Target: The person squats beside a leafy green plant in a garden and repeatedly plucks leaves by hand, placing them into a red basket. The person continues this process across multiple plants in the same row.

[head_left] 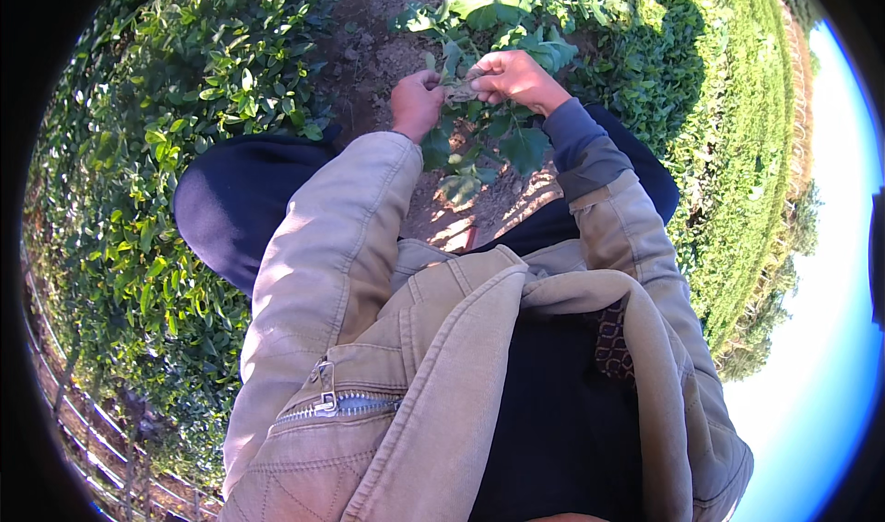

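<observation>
My left hand point(418, 107) and my right hand point(518, 77) meet in front of me over a leafy green plant point(525, 149) with broad, lobed leaves. Both have their fingers closed in a pinch. Between the fingertips stretches a pale, greyish-green bit of plant point(457, 91); whether it is a leaf or a stem, and whether it is still attached, I cannot tell. A narrow upright leaf stands just above the left fingertips. More broad leaves point(491, 5) spread beyond my hands.
A dense row of leafy bushes point(166, 88) lies on the left, and more low greenery point(659, 70) on the right. Bare brown soil point(361, 33) runs between the rows. My bent knees in dark trousers point(244, 185) flank the plant. A wire fence point(92, 430) stands at the lower left.
</observation>
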Action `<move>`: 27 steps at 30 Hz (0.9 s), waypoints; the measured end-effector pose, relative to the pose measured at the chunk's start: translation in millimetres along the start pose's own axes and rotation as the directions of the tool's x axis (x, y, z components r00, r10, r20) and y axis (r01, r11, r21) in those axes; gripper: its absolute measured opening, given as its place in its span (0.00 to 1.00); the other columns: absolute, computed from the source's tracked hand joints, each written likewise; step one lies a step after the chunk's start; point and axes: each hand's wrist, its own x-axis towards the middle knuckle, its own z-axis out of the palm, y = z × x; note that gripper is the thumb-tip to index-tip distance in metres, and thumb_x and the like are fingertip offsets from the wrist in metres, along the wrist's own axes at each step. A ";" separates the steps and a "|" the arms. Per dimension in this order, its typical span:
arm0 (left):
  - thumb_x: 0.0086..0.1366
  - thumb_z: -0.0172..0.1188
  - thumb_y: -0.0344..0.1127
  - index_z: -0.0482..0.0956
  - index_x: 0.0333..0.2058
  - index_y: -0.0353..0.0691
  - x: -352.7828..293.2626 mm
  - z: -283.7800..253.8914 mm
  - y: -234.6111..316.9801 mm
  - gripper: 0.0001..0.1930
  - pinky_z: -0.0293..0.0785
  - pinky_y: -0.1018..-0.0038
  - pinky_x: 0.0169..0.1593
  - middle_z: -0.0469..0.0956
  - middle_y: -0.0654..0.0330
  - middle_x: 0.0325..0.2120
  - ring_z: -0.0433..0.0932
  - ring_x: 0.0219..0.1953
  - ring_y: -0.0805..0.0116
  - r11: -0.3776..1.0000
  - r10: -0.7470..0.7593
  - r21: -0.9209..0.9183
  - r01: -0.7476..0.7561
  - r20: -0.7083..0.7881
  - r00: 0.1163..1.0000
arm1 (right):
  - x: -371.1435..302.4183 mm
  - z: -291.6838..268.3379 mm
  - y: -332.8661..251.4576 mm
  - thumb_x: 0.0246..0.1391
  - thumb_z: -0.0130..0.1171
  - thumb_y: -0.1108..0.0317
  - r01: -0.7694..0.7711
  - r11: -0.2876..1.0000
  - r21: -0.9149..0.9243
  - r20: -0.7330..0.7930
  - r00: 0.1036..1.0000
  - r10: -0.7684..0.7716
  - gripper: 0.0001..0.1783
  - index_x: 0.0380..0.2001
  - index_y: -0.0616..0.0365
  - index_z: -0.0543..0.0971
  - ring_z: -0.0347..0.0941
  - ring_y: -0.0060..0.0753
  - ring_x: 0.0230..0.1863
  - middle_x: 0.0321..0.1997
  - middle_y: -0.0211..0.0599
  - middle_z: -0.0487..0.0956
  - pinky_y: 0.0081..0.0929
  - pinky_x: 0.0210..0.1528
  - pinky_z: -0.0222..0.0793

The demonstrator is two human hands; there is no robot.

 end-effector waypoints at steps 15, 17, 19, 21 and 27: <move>0.60 0.58 0.21 0.81 0.55 0.31 15.3 3.7 -41.0 0.22 0.81 0.69 0.43 0.86 0.51 0.43 0.87 0.39 0.62 0.908 -0.148 -0.406 0.100 -0.088 0.985 | 21.1 -36.9 -113.3 0.68 0.59 0.62 0.462 0.869 0.177 -0.500 0.803 -0.325 0.15 0.53 0.54 0.81 0.81 0.37 0.46 0.46 0.41 0.85 0.37 0.49 0.77; 0.61 0.53 0.20 0.79 0.57 0.32 14.6 -2.1 -34.5 0.23 0.81 0.68 0.40 0.85 0.52 0.42 0.87 0.38 0.63 0.873 -0.191 -0.470 0.129 -0.086 0.978 | 19.7 -35.3 -84.3 0.66 0.65 0.64 0.556 0.635 -0.536 -0.276 0.596 -0.754 0.17 0.55 0.60 0.83 0.84 0.23 0.44 0.43 0.37 0.87 0.25 0.49 0.79; 0.63 0.49 0.21 0.78 0.58 0.34 12.6 -11.9 -25.5 0.24 0.80 0.68 0.36 0.84 0.54 0.41 0.86 0.37 0.64 0.780 -0.310 -0.589 0.210 -0.072 0.948 | 0.0 -23.8 -79.4 0.66 0.65 0.66 0.413 0.853 -0.319 -0.326 0.797 -0.508 0.16 0.53 0.61 0.85 0.84 0.22 0.40 0.38 0.36 0.87 0.24 0.44 0.79; 0.67 0.49 0.26 0.75 0.61 0.38 16.9 -21.4 -28.7 0.24 0.78 0.72 0.30 0.83 0.56 0.41 0.86 0.36 0.66 0.698 -0.377 -0.677 0.232 -0.073 0.923 | -8.7 -27.9 -48.6 0.64 0.65 0.68 0.481 0.847 -0.227 -0.348 0.772 -0.532 0.20 0.58 0.57 0.82 0.84 0.24 0.36 0.36 0.35 0.87 0.25 0.43 0.80; 0.70 0.62 0.38 0.80 0.51 0.35 15.4 -25.2 3.8 0.16 0.75 0.72 0.24 0.81 0.62 0.30 0.83 0.26 0.69 0.689 -0.541 -0.624 0.368 -0.105 0.835 | -74.4 -62.4 21.2 0.65 0.63 0.69 0.366 0.919 -0.147 -0.173 0.905 -0.388 0.18 0.57 0.59 0.84 0.83 0.25 0.48 0.47 0.36 0.87 0.27 0.55 0.78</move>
